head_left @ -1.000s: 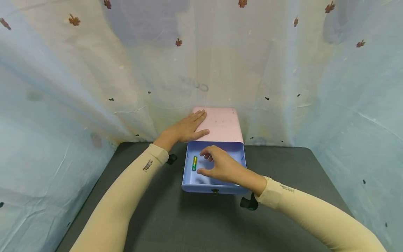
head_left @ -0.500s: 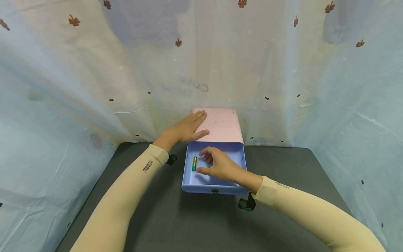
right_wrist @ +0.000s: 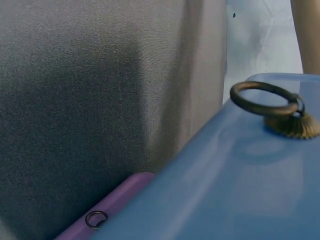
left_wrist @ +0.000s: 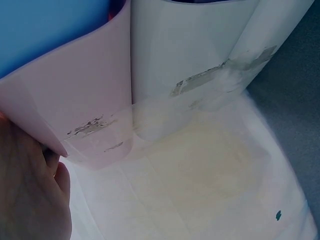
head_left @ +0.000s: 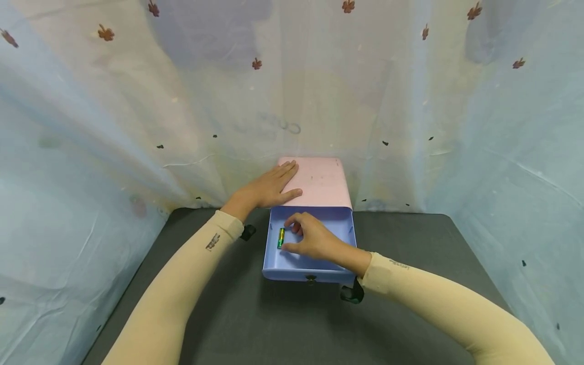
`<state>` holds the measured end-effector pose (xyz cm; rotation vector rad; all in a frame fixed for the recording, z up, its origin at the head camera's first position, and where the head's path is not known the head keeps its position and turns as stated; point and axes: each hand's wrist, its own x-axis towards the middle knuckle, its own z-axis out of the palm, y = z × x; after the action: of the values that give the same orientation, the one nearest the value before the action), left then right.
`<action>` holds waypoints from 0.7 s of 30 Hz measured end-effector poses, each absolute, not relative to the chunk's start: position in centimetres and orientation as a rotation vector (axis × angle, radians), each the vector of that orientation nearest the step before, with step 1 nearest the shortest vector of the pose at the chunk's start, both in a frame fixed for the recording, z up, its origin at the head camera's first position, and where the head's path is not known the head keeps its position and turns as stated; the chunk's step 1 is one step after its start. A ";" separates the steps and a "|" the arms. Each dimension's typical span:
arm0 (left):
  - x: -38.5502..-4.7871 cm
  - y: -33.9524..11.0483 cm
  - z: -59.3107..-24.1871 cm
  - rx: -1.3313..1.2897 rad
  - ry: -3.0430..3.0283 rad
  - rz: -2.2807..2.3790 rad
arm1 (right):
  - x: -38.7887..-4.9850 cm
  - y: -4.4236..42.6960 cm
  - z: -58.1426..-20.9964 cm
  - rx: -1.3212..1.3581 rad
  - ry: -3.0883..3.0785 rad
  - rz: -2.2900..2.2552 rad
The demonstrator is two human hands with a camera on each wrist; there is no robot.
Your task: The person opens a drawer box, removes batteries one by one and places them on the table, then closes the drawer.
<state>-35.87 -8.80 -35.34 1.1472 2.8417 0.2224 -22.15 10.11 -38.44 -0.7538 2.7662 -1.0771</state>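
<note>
Head view first: the drawer (head_left: 272, 264) is pulled out of the pink casing (head_left: 321, 180) on the table (head_left: 292, 329), and the little green-and-yellow battery (head_left: 281, 238) is lying in it, toward the left side. What's new: the right hand (head_left: 312, 239) has slid left over the last second, so thumb and fingers now frame the battery's two ends. I'd call that a reach nearly on target. The right grip is a loose C, no pinch that I can see; can't tell if the thumb touches. The left hand (head_left: 268, 188) hasn't budged, fingers spread flat on the casing, gripping nothing, probably steadying it. Writing-wise, both sleeves have dark print (head_left: 212, 242) too small to read, the battery wrapper's illegible too, and the curtain (head_left: 319, 91) has a faint loopy scrawl.

Left wrist view: hand against the pink casing, a whitish casing (left_wrist: 175, 50) right beside it, both with scuffed strips (left_wrist: 90, 129). No lettering.

Right wrist view: a ring pull (right_wrist: 265, 110) on the blue drawer front, plus a purple front (right_wrist: 127, 192) with a dark ring. No battery, no brand.
</note>
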 end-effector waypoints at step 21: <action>-35.8 -8.8 -35.4 1.147 2.849 0.242 | -22.1 9.6 -39.3 -0.710 2.897 -0.892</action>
<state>-35.78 -8.82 -35.42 1.1474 2.8488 0.2419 -22.10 9.57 -39.26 -0.7104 2.8968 -0.8921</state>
